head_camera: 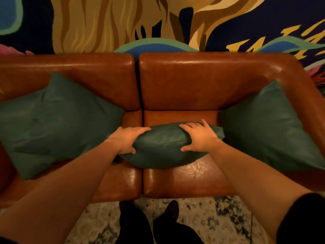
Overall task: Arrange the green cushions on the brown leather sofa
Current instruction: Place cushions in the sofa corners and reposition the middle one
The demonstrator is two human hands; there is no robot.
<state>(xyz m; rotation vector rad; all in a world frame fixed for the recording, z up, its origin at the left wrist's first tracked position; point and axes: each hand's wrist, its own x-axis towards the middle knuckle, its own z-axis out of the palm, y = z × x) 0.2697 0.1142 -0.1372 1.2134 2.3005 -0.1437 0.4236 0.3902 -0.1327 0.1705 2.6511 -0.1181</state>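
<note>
A brown leather sofa (184, 85) fills the view. One large green cushion (56, 124) leans on its left side, and another green cushion (269, 127) leans against the right armrest. A smaller green cushion (161, 148) is held edge-up over the middle of the seat. My left hand (127, 139) grips its left end, thumb underneath. My right hand (199, 136) grips its right end, fingers over the top edge and thumb on the near face.
A painted mural wall (158, 23) rises behind the sofa. A patterned rug (219, 217) lies in front, where my legs and dark shoes (171, 210) stand close to the seat's front edge (184, 191).
</note>
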